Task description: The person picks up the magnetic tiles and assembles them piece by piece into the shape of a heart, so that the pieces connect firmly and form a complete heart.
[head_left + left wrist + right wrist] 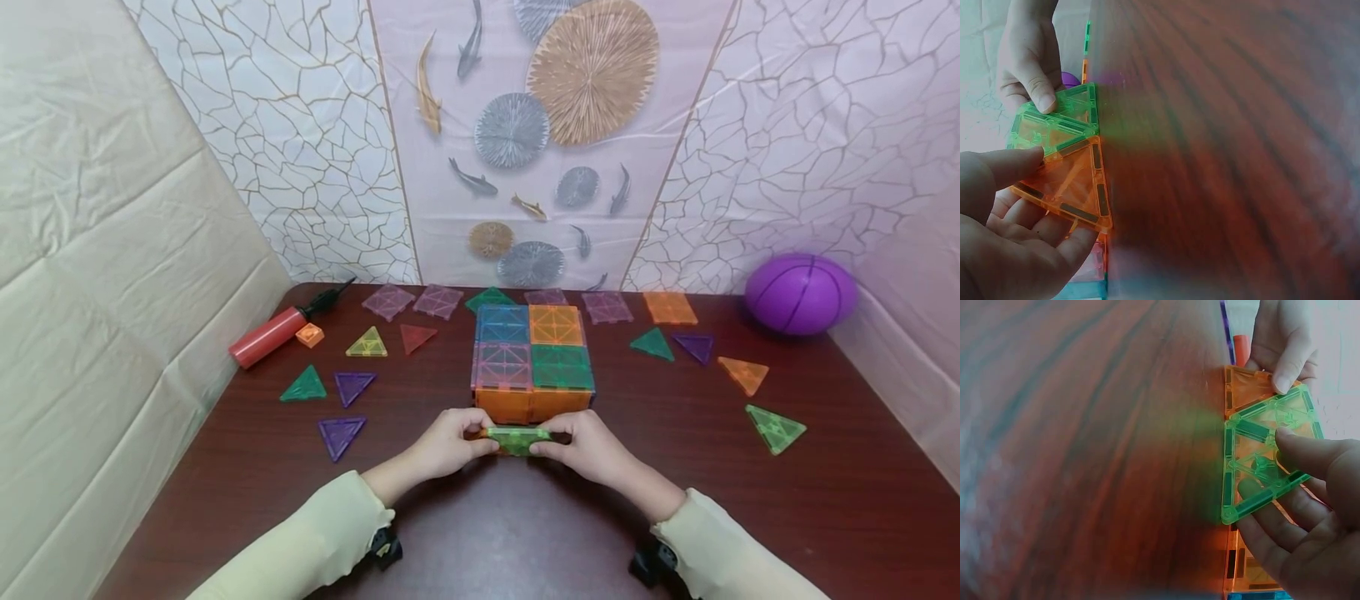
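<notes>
Between both hands, in front of a box built of magnetic tiles (502, 406), a translucent green triangular tile (1250, 501) and an orange triangular tile (1082, 194) stand edge-up at the tabletop, overlapping side by side. My left hand (453, 437) pinches the orange tile, thumb on the near face and fingers behind. The right hand (588, 446) pinches the green tile the same way; its fingers show through the plastic. The box has blue, orange, pink and green squares on top and orange walls facing me.
Loose triangular tiles lie left, such as a purple one (342, 437), and right, such as a green one (776, 429). Square tiles (670, 307) lie along the back. A red hand pump (268, 336), small orange brick (310, 335) and purple ball (801, 294) sit farther out.
</notes>
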`<control>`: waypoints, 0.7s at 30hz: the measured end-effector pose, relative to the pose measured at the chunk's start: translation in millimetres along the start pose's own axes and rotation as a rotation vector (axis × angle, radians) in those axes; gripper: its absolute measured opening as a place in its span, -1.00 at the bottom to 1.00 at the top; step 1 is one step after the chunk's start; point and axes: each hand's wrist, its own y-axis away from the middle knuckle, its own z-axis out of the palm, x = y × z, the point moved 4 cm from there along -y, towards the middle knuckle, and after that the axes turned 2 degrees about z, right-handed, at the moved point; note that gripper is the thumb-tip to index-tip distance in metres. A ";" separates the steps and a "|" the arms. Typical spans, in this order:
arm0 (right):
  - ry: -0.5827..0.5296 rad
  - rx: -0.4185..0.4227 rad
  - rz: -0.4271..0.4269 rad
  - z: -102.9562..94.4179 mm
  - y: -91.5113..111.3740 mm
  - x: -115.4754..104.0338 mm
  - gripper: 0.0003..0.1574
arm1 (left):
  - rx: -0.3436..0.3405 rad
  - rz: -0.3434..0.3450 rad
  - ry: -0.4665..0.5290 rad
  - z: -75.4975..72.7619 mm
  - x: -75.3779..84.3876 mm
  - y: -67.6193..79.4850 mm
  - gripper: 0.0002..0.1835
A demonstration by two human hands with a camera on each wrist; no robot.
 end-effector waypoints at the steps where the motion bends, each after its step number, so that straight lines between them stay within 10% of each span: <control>1: 0.001 0.000 -0.001 0.0 -0.3 0.0 -0.94 | 0.000 0.003 -0.004 -0.3 0.1 -0.2 -0.93; 21: 0.090 -0.010 0.076 -2.4 2.9 1.5 -0.68 | -0.045 -0.035 -0.015 -0.6 0.3 -0.1 -0.87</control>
